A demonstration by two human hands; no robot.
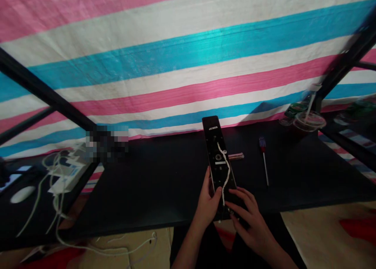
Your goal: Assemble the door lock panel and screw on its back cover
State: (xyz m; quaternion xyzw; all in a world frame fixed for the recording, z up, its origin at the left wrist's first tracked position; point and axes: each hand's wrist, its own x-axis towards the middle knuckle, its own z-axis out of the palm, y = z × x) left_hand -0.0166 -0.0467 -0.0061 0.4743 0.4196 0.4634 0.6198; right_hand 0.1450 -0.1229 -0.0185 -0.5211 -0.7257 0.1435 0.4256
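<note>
Both hands grasp the near end of the long black panel (219,159) on the tabletop (152,183): left hand (207,204) on its edge, right hand (245,212) over its end. It looks rigid and fairly heavy, best held by its long edges, clear of the loose white cable (226,171)

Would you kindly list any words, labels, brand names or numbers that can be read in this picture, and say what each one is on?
None can be read.
Long black panel held by the left hand and right hand: a pale bar mid-face, too small to tell whether it carries text.
Screwdriver on the black table: no legible marking.
Round containers at far right: blurred, unreadable.
Patch by the left post: pixelated.
</note>
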